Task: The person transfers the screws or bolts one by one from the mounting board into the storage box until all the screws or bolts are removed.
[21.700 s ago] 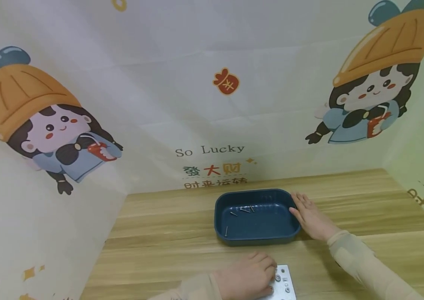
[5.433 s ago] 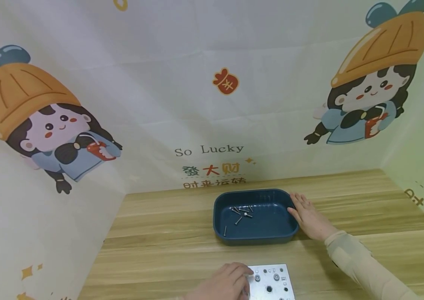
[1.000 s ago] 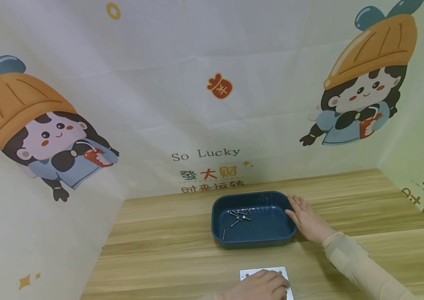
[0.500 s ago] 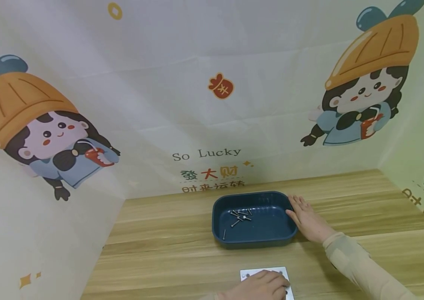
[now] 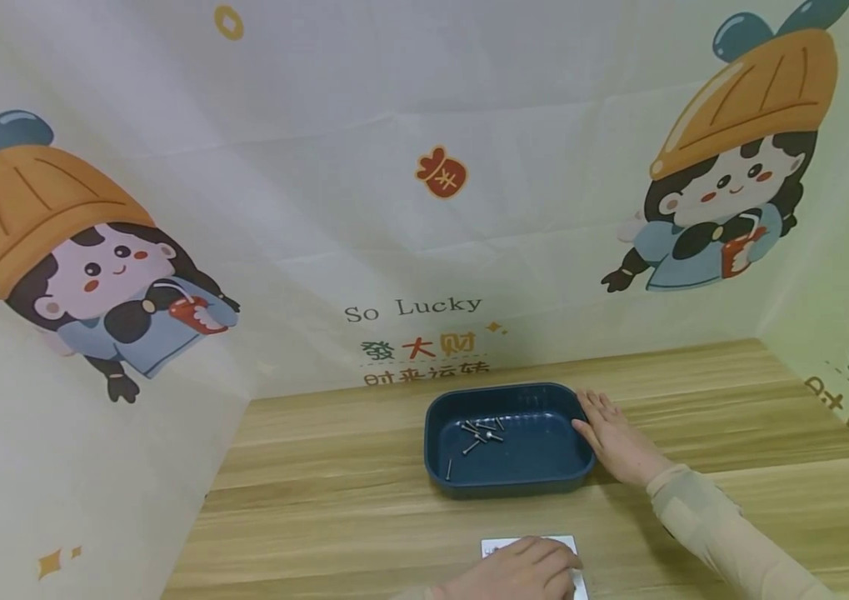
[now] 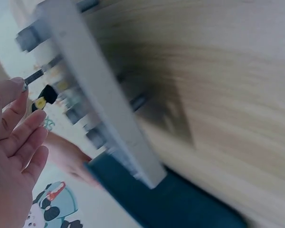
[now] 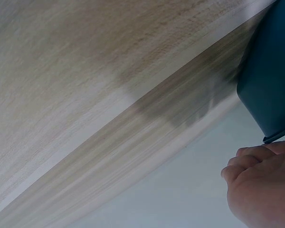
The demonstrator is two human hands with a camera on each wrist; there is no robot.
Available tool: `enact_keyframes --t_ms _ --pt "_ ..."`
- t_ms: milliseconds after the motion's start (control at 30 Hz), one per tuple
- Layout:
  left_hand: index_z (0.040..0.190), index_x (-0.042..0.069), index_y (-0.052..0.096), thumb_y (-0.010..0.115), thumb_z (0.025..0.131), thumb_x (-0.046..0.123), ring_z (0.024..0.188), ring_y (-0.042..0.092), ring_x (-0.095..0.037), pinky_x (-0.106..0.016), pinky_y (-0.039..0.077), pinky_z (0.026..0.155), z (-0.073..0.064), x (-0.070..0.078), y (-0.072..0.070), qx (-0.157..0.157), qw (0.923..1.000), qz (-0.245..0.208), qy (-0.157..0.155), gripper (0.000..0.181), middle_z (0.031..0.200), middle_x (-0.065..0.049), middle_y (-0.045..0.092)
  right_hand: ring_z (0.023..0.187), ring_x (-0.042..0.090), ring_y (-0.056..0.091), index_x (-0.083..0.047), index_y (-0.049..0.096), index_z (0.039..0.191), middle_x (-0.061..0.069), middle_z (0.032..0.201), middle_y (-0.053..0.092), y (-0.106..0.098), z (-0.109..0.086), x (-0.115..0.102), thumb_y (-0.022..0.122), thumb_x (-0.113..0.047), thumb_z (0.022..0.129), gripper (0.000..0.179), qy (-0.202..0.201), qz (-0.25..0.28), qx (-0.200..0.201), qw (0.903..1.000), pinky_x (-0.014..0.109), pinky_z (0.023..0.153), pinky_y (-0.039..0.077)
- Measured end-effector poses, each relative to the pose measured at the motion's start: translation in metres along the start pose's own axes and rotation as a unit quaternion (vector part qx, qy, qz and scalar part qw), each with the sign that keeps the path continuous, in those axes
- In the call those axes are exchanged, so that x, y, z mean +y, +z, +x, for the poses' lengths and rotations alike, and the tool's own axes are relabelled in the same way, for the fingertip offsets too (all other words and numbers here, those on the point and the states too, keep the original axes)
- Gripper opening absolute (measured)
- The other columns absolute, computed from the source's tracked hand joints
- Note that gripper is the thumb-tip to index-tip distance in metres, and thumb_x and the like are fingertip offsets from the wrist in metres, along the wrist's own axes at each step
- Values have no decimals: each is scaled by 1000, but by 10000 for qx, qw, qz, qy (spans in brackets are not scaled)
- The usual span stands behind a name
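My left hand (image 5: 514, 573) is over a silver metal plate (image 5: 580, 583) at the bottom of the head view and covers most of it. In the left wrist view its thumb and forefinger pinch a small screw (image 6: 34, 76) by the head, with the threaded end pointing at the plate (image 6: 102, 95). The other fingers are loosely bent. Several bolts (image 6: 75, 112) stand out from the plate's face. My right hand (image 5: 622, 446) rests against the right end of a dark blue tray (image 5: 510, 490), fingers fairly straight and thumb at the rim. Several loose screws (image 5: 471, 446) lie in the tray's left half.
The tray stands on a wood-grain table (image 5: 319, 500) just beyond the plate. Behind and at both sides, a pale cloth printed with cartoon figures (image 5: 731, 208) and lettering encloses the table.
More screws lie in the tray than in the oldest frame. My left hand has shifted right over the plate since about five seconds ago. The right hand stays at the tray.
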State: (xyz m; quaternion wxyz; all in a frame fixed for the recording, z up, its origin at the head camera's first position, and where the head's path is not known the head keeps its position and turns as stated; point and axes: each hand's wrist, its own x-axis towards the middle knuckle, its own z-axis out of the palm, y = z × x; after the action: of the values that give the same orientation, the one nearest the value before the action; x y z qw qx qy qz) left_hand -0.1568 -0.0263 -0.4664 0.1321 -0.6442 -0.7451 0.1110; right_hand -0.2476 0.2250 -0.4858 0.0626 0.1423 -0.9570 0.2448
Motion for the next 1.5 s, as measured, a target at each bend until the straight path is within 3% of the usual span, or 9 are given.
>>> enact_keyframes --t_ms 133,267,367,467,567,800,1033,1333,1500 --pt "109 25 61 47 103 39 128 49 -8 -19 35 112 0 -5 -14 -21 9997 -254 -50 21 133 4 56 140 56 24 16 28 146 40 149 29 -1 0 0 40 -24 107 57 -7 0 -28 10000 66 113 24" --pt "109 21 61 51 102 33 129 49 -10 -21 36 112 -4 -15 -29 -7 9983 -492 -298 17 135 1 55 140 56 25 15 28 147 40 149 30 -1 0 -1 40 -24 107 57 -2 -10 -11 10000 66 113 24" --pt "107 21 61 54 101 31 128 50 -11 -23 38 111 -11 -27 -36 237 9974 -233 -641 14 133 1 57 140 56 26 16 29 146 40 148 31 -1 0 -2 41 -24 107 57 1 -19 14 10000 66 112 25" --pt "104 21 61 57 100 32 127 51 -13 -25 39 110 -18 -45 -44 450 9937 126 -1014 12 132 2 58 139 56 26 17 30 145 41 147 32 -1 0 -2 42 -23 107 56 -12 -33 28 10000 66 112 26" --pt "103 21 63 57 100 32 127 52 -14 -27 40 110 -23 -66 -54 423 9909 268 -1251 13 132 2 58 139 56 26 17 29 145 41 148 31 -2 1 -1 41 -23 107 56 5 -36 5 10000 66 112 26" --pt "102 14 63 60 99 24 126 53 -19 -32 44 107 -25 -121 -73 245 9889 -58 -1467 11 128 -3 60 139 57 25 17 29 145 41 148 30 -2 1 1 41 -23 107 56 -28 -25 28 10000 67 112 25" --pt "103 11 64 62 98 21 119 56 -21 -33 45 105 -20 -154 -65 64 9863 -273 -1627 11 123 -6 62 139 57 26 16 30 145 41 147 31 0 1 1 42 -23 107 56 -51 -56 47 10000 66 112 25" --pt "99 10 66 64 96 20 104 57 -20 -34 49 94 -12 -168 -38 -156 9804 -583 -1874 11 107 -4 63 139 57 26 16 29 145 41 148 31 2 0 2 40 -23 107 56 -43 -39 57 10000 66 112 25" --pt "98 10 67 64 96 19 103 58 -21 -35 48 96 -11 -176 -18 -346 9785 -604 -1942 10 103 -4 62 139 57 26 17 30 145 41 147 32 1 1 2 42 -23 107 56 -53 -30 63 10000 67 112 26"
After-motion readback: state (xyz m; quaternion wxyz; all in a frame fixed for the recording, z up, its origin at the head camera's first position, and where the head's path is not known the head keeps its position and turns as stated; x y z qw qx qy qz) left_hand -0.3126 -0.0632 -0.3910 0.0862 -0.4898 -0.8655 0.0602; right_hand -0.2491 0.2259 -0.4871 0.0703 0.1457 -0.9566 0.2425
